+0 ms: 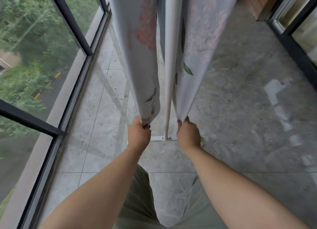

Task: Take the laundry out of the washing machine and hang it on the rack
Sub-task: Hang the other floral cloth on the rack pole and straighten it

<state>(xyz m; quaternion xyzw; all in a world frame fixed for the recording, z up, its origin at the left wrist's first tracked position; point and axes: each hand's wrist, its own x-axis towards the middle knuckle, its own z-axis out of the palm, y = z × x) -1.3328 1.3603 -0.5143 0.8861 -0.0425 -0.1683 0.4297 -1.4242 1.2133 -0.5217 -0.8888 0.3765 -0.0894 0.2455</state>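
Here, a thin, smooth floral sheet [142, 57] is being held taut on the drying rack. It is hanging in two long, flat lengths, one on each side of the rack's round white metal pole [169, 66]. The pale grey-white cloth is printed with pink blossom clusters and dark green pointed leaves. The bottom edge of the left length is being gripped by the left hand [139, 134], fingers curled tightly round a bunched fold. The bottom edge of the right length is being gripped in the same way by the right hand [188, 134]. Both lengths are being drawn into narrow, gathered points at the fists. The pole is being met at its base by a flat white crossbar [172, 139] fixed with two screws, standing on glossy, mottled grey stone tiles [103, 143]. To the left, large glass panes are being framed by dark, square-edged bars [72, 23].
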